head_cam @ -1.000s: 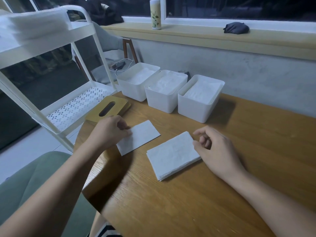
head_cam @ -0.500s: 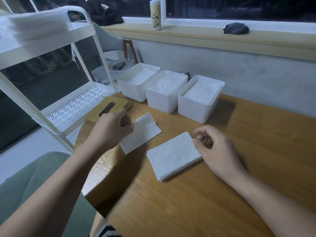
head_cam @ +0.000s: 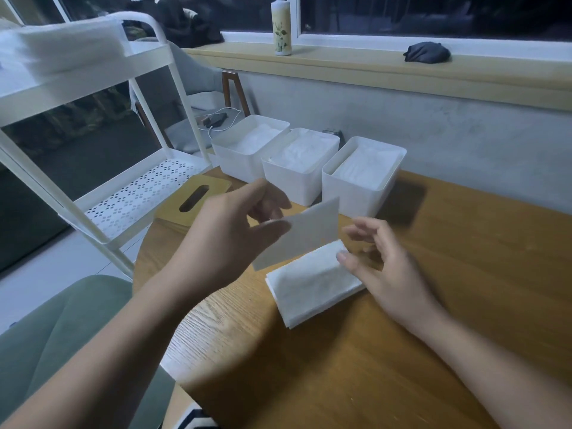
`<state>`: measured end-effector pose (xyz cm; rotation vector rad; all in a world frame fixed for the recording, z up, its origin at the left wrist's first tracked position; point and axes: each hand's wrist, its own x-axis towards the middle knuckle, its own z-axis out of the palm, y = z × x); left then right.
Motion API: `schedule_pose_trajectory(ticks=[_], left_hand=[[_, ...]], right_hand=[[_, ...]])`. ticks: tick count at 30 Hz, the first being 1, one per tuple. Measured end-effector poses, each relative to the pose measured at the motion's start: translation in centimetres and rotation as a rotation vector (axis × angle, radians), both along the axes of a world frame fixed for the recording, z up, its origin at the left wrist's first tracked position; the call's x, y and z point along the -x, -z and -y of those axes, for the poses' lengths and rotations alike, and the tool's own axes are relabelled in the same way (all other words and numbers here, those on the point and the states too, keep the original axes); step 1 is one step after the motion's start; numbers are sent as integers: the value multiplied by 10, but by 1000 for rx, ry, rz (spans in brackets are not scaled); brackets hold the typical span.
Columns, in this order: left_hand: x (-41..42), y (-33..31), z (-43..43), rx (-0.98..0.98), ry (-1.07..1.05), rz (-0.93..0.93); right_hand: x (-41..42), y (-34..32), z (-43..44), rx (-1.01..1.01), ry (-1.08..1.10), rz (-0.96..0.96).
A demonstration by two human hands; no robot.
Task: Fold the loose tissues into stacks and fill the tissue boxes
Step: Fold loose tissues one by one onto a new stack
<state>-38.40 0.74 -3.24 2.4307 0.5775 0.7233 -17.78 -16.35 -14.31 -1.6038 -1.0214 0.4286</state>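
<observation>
My left hand [head_cam: 235, 224] pinches a folded white tissue [head_cam: 306, 233] and holds it in the air, just above the far end of the tissue stack [head_cam: 312, 283] lying on the wooden table [head_cam: 433, 305]. My right hand [head_cam: 383, 267] hovers at the stack's right edge, fingers loosely spread, thumb near the stack's top corner. Three white tissue boxes stand in a row at the back: the left box [head_cam: 244, 159], the middle box [head_cam: 294, 174] and the right box [head_cam: 356, 187], each with white tissues inside.
A wooden lid with a slot [head_cam: 195, 198] lies at the table's left edge. A white tiered cart [head_cam: 123, 193] stands left of the table, with tissues piled on its top shelf [head_cam: 62, 48]. A bottle [head_cam: 281, 26] and a dark cloth [head_cam: 426, 52] sit on the windowsill.
My left hand lifted the folded tissue off the table and carried it right, over the stack. My right hand rose slightly and opened its fingers beside the stack.
</observation>
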Motion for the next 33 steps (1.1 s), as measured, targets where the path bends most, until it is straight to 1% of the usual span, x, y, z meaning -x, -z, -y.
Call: schedule_pose_trajectory(ticks=[4,6,8,11,14,16,22,26,30,33], left_hand=[[-1,7,6,183,71,-5],[-5,18,4,268,40,-25],[-9,30,-1,333,-8,-52],[-12,46,-6,358,-56,-159],[-15,58,-8,330,-75,-285],[-17,66,-9,298,-79,-321],[-21,77,-10,243,-93,-355],[-17,78,-14,215,-117,-339],[-7,78,-15,181,-153,-301],[0,81,-13,231,-139,-314]], right_hand=[[0,-5,-1,-104,-54,-155],[-1,-8,0,-118,-65,-232],[-2,-8,0,-109,-56,-237],[-3,-6,0,-78,-37,-172],[-3,-3,1,1,-5,-42],[-1,-2,2,48,11,38],[1,-3,2,156,44,246],[-3,3,1,236,94,312],[-6,4,0,177,147,340],[-6,5,-2,175,160,345]])
